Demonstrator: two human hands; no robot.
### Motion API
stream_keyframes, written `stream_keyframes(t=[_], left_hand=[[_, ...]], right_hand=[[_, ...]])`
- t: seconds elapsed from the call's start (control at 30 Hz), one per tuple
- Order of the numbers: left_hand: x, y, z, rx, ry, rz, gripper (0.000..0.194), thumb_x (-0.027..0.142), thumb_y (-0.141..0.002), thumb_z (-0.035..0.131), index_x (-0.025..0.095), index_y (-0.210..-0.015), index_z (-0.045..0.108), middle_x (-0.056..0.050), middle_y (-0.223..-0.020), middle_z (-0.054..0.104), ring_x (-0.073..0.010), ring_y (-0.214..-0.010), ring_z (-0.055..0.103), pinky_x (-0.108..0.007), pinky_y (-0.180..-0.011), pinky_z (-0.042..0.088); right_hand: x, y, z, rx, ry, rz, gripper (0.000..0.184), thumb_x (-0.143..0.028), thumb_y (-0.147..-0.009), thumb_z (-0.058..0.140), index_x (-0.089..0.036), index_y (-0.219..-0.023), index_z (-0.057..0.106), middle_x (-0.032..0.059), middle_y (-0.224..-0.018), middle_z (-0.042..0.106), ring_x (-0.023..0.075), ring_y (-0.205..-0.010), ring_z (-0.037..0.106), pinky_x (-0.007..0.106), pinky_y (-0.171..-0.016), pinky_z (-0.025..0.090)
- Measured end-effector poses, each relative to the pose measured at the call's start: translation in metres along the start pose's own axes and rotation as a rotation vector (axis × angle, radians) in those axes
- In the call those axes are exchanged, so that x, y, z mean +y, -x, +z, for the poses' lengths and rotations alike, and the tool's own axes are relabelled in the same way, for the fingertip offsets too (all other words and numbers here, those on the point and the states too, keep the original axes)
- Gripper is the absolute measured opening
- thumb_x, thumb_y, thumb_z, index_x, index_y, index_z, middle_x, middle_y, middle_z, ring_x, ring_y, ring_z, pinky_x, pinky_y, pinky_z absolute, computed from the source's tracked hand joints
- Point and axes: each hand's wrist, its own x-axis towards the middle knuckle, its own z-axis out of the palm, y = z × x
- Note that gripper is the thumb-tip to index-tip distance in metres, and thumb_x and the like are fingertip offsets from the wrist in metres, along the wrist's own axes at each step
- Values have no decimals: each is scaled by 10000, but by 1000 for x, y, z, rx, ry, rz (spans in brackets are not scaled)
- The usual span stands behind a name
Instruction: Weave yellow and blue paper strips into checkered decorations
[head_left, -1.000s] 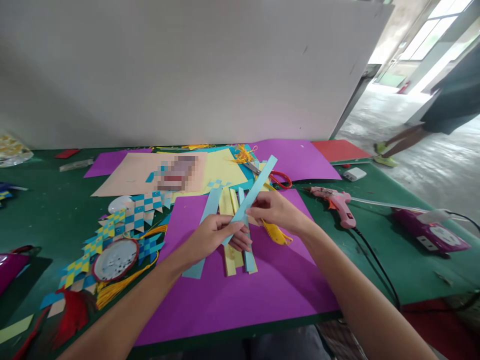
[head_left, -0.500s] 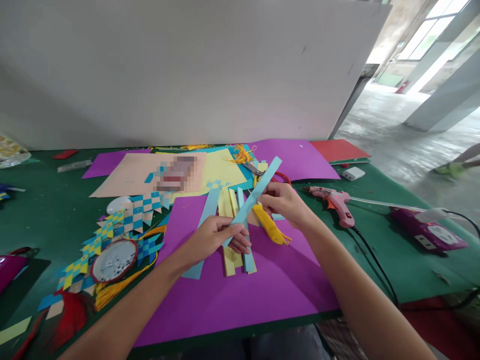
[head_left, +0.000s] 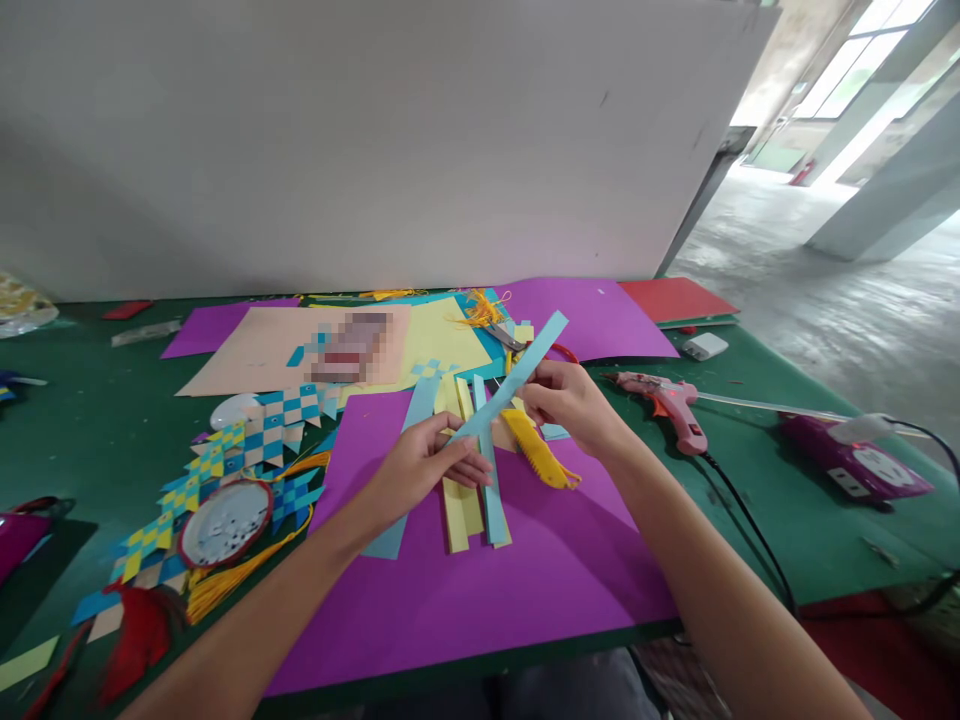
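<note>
A light blue paper strip (head_left: 516,378) slants up to the right between my two hands, above a purple sheet (head_left: 450,620). My left hand (head_left: 439,452) has the lower end of it between thumb and fingers. Farther up, my right hand (head_left: 559,398) pinches the strip's edge. Under my hands lie yellow strips (head_left: 455,515), a narrow blue strip (head_left: 495,510) and a wider blue strip (head_left: 388,540). Just below my right hand is a yellow utility knife (head_left: 541,450). Scissors (head_left: 506,338) lie behind the held strip, partly covered.
To the right are a pink glue gun (head_left: 671,400) with its cord and a purple power strip (head_left: 855,460). On the left lie woven paper pieces (head_left: 217,455), a round dish (head_left: 226,522) and a yellow tassel (head_left: 232,580). Coloured sheets (head_left: 585,315) line the back by the grey panel.
The lower end of the strip has drawn back up within my left hand, whose fingers have shifted slightly up and left. My right hand keeps its pinch, nearly unmoved.
</note>
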Motion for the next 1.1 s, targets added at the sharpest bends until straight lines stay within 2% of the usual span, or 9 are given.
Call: stream_keyframes(t=[0.2, 0.33, 0.53, 0.8, 1.0, 1.07, 1.1], left_hand=[[-1, 0, 0, 10, -20, -5, 274, 408, -851, 608, 164, -866, 485, -119, -837, 747, -245, -748, 733, -330, -675, 576], [0, 1, 0, 10, -8, 7, 274, 409, -841, 620, 160, -864, 509, -122, -848, 748, -248, -750, 732, -336, -677, 578], [0, 0, -1, 27, 14, 6, 277, 417, -847, 610, 173, -829, 480, -108, -837, 753, -249, -741, 733, -337, -666, 580], [3, 0, -5, 55, 20, 54, 227, 377, -861, 597, 169, -835, 509, -87, -808, 750, -229, -721, 730, -337, -678, 578], [4, -2, -15, 163, 28, 77, 207, 371, -853, 593, 178, -811, 529, -60, -803, 749, -217, -735, 726, -335, -695, 564], [6, -3, -19, 240, 47, 99, 185, 354, -845, 601, 180, -834, 539, -49, -780, 746, -209, -723, 723, -329, -700, 558], [7, -4, -21, 287, 59, 117, 178, 348, -843, 603, 181, -847, 541, -42, -763, 743, -202, -709, 720, -325, -698, 556]], right_hand=[[3, -1, -1, 5, -53, 6, 83, -199, -679, 548, -168, -612, 509, -47, -475, 465, 72, -435, 380, 216, -420, 257], [3, -2, -9, 66, -130, -13, 129, -188, -688, 541, -182, -586, 462, -49, -465, 452, 66, -426, 366, 219, -421, 234], [-2, -2, -14, 123, -133, -10, 160, -186, -683, 549, -187, -560, 446, -48, -431, 440, 63, -413, 336, 228, -415, 199], [-1, -3, -17, 207, -197, -25, 154, -181, -665, 566, -187, -554, 459, -44, -458, 434, 69, -423, 369, 228, -418, 244], [0, -3, -39, 356, -291, -99, 197, -187, -669, 529, -202, -538, 383, -39, -502, 389, 78, -440, 392, 225, -388, 157], [-1, -2, -44, 292, -279, -77, 201, -202, -688, 517, -204, -544, 376, -34, -513, 397, 80, -440, 385, 232, -390, 150], [-2, -1, -44, 212, -249, -44, 199, -207, -693, 513, -203, -547, 378, -33, -514, 405, 78, -438, 374, 236, -394, 156]])
